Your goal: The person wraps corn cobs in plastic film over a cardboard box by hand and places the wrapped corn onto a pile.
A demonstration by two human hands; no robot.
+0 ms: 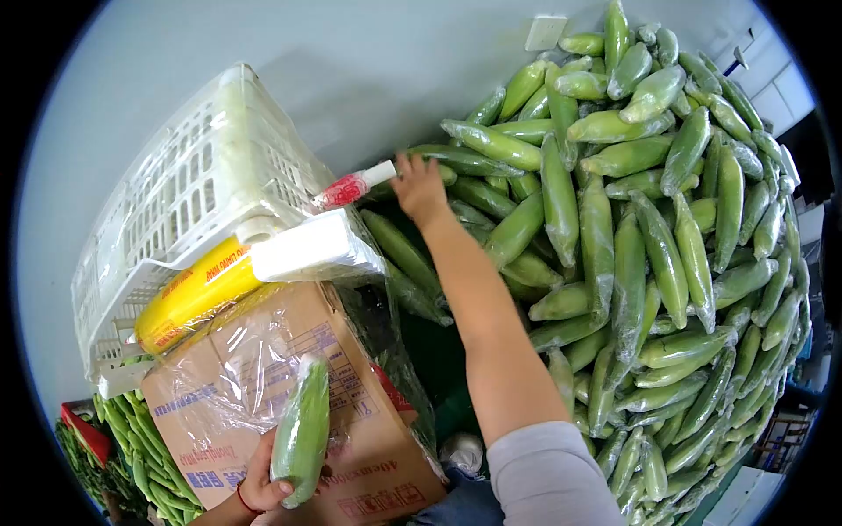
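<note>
My left hand (263, 478), at the lower left, is wrapped round the lower part of a green ear of corn in its husk (303, 430). The ear is held upright over a cardboard box (368, 447). My right hand (419, 184) reaches forward to the left edge of a big pile of film-wrapped corn ears (596, 237). Its fingers are spread close to the ears there; whether they touch one is hard to see. Just left of these fingers lies a white stick with a red-patterned end (355, 185).
A white plastic crate (189, 184) stands at the left by the wall, with a yellow roll (197, 294) and a white block (311, 248) below it. Clear film (237, 351) drapes over the box. Long green pods or vegetables (145, 447) lie at the lower left.
</note>
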